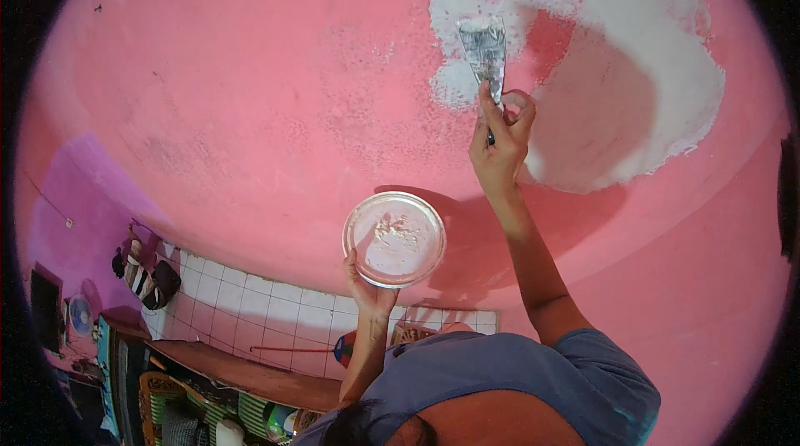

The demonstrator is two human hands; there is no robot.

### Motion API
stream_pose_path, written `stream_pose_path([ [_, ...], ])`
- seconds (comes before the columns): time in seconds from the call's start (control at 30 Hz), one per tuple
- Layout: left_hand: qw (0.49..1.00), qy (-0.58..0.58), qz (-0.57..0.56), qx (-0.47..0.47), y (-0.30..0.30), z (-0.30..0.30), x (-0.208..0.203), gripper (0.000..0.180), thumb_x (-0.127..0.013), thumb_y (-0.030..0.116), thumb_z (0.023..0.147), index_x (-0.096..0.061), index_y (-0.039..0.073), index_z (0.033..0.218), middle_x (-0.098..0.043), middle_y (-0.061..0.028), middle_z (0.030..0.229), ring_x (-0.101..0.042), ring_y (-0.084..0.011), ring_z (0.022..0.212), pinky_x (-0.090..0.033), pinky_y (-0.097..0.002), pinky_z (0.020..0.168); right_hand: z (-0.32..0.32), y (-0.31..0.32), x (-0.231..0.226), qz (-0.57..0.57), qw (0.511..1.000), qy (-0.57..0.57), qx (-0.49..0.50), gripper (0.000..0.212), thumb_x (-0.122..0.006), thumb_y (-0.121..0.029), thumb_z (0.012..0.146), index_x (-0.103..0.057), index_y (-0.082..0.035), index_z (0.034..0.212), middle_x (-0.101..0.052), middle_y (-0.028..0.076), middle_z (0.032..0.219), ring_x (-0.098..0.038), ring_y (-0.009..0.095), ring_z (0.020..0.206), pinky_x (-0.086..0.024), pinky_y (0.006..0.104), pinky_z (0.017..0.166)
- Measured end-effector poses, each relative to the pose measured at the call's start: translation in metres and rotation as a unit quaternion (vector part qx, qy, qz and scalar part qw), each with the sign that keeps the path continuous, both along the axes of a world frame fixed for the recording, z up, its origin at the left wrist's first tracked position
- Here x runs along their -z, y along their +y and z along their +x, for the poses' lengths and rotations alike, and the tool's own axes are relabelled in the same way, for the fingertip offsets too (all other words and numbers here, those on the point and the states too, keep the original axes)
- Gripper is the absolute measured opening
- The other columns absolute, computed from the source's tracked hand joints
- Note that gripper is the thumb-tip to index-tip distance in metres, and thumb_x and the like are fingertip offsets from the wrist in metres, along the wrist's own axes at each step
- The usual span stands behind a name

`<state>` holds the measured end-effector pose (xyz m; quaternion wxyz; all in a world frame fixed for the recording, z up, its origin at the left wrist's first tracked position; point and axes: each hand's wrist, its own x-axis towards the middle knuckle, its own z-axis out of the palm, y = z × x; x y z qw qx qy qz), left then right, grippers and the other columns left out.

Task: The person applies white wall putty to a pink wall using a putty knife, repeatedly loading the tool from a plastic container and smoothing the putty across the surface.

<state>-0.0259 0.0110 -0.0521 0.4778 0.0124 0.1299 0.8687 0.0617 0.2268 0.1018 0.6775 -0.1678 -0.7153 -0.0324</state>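
- We see one pink wall (250,96) filling most of the view, bending toward the rim of the picture.
- On it we count one broad patch of white filler (633,46) at the upper right, rough at its edges, with a strip of pink showing through near its middle.
- Lower left, one band of white tiles (250,313) runs under the pink, and one purple wall (75,204) stands beside it.
- One person is at work, in a blue short-sleeved shirt (542,379); we see two bare forearms coming up from below.
- One round shallow plate (394,239) sits below and left of the patch, well apart from it, with a smear of white filler on its face.
- Our left hand (367,288) holds the plate from beneath, fingers curled round its lower rim.
- One putty knife (485,54), its blade coated in white, lies flat against the lower left edge of the patch.
- Our right hand (500,142) is closed tight round the knife's handle, forefinger laid along it toward the blade.
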Motion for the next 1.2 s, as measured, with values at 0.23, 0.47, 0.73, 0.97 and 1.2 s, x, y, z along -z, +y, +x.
stream_pose_path([
  [0.23, 1.0, -0.01, -0.004, 0.009, -0.003, 0.001, -0.001, 0.067, -0.054, 0.041, 0.085, -0.035, 0.007, 0.139, -0.041, -0.0143, 0.14, -0.04, -0.0298, 0.128, -0.033, -0.0494, 0.106, 0.025, -0.005, 0.075, -0.023, 0.994, -0.101, 0.046, 0.037, -0.06, 0.008, 0.079, -0.066, -0.005, 0.114, -0.043, 0.01, 0.097, -0.046, 0.017, 0.073, -0.038, 0.025, 0.056],
  [0.47, 1.0, 0.001, -0.01, 0.006, -0.007, -0.001, -0.004, 0.066, -0.054, 0.041, 0.085, -0.034, 0.008, 0.14, -0.04, -0.0136, 0.141, -0.039, -0.0301, 0.129, -0.033, -0.0499, 0.106, 0.009, -0.024, 0.013, -0.014, 0.998, -0.065, 0.003, 0.043, -0.06, 0.009, 0.077, -0.063, -0.004, 0.118, -0.04, 0.012, 0.102, -0.047, 0.02, 0.081, -0.042, 0.0273, 0.062],
  [0.73, 1.0, -0.005, -0.01, 0.016, -0.004, 0.002, -0.007, 0.066, -0.055, 0.041, 0.085, -0.035, 0.009, 0.139, -0.041, -0.0119, 0.14, -0.04, -0.0293, 0.129, -0.033, -0.0504, 0.106, -0.016, -0.012, 0.023, 0.008, 0.998, -0.063, 0.005, 0.045, -0.058, 0.011, 0.076, -0.063, -0.005, 0.118, -0.042, 0.011, 0.092, -0.043, 0.022, 0.076, -0.037, 0.0297, 0.057],
  [0.97, 1.0, -0.007, -0.019, -0.001, -0.002, 0.001, 0.005, 0.068, -0.058, 0.043, 0.084, -0.036, 0.008, 0.138, -0.041, -0.0133, 0.139, -0.042, -0.0299, 0.126, -0.036, -0.0507, 0.103, 0.014, -0.03, 0.098, -0.136, 0.982, -0.115, -0.066, 0.057, -0.057, 0.01, 0.076, -0.055, -0.011, 0.129, -0.04, 0.013, 0.096, -0.042, 0.024, 0.085, -0.04, 0.0307, 0.067],
  [1.2, 1.0, 0.009, -0.012, 0.01, -0.005, 0.0, -0.001, 0.069, -0.056, 0.043, 0.084, -0.035, 0.008, 0.139, -0.041, -0.0126, 0.14, -0.04, -0.0292, 0.128, -0.033, -0.0496, 0.106, -0.018, -0.021, -0.038, 0.038, 0.999, -0.001, -0.019, 0.046, -0.057, 0.011, 0.078, -0.062, -0.007, 0.121, -0.039, 0.014, 0.104, -0.045, 0.019, 0.08, -0.039, 0.0247, 0.06],
])
